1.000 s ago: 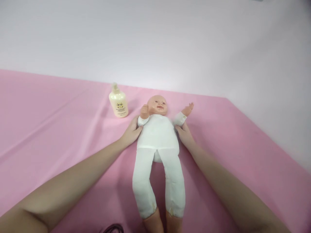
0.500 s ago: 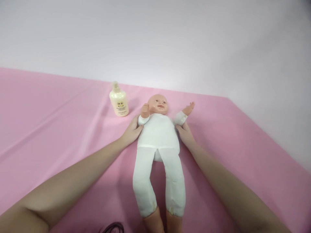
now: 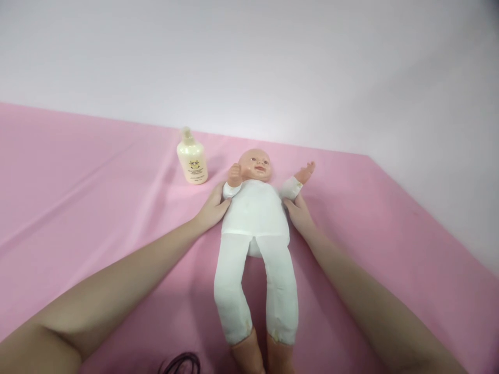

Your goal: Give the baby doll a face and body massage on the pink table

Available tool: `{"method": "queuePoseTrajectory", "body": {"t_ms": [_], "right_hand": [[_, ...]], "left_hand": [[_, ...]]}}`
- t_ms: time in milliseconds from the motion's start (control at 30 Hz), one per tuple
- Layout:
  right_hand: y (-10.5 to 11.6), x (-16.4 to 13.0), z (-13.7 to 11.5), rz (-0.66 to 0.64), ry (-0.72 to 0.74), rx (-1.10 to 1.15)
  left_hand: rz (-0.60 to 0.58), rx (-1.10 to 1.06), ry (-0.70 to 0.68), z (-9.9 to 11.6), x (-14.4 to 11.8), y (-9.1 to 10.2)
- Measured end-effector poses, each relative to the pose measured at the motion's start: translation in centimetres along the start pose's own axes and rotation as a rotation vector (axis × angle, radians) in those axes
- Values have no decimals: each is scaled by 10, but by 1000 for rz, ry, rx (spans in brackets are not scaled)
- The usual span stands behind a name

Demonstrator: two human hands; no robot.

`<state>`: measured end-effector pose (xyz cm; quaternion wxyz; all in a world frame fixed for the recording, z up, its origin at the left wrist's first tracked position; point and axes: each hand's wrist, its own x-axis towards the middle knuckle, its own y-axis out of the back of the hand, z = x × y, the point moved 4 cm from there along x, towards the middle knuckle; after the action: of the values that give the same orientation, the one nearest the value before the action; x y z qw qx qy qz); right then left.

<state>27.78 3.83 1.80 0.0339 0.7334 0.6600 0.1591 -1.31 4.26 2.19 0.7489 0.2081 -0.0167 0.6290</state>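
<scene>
A baby doll [image 3: 255, 208] with a white cloth body and bare plastic head, hands and lower legs lies on its back, its head away from me. My left hand [image 3: 213, 208] grips it at the side, around the upper part of the doll's arm on the left. Around the opposite arm, my right hand [image 3: 300, 214] holds the doll in the same way. Both thumbs rest on the near side of the doll's arms, while most of my fingers are hidden behind them.
Left of the doll's head stands a cream-coloured pump bottle [image 3: 193, 161] with a printed label. A pink cloth [image 3: 97, 202] covers the table, its far edge meeting a pale wall or floor [image 3: 249, 67]. Dark looped strands [image 3: 181, 361] show at the bottom edge.
The whole view has shifted very slightly. Both hands keep the same hold on the doll, and the bottle stands where it was.
</scene>
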Motion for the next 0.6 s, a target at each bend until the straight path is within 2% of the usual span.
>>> {"method": "queuePoseTrajectory", "body": {"t_ms": [600], "right_hand": [[1,0,0,3,-7,7]], "left_hand": [[14,-14,-7,-8,1,-1]]}}
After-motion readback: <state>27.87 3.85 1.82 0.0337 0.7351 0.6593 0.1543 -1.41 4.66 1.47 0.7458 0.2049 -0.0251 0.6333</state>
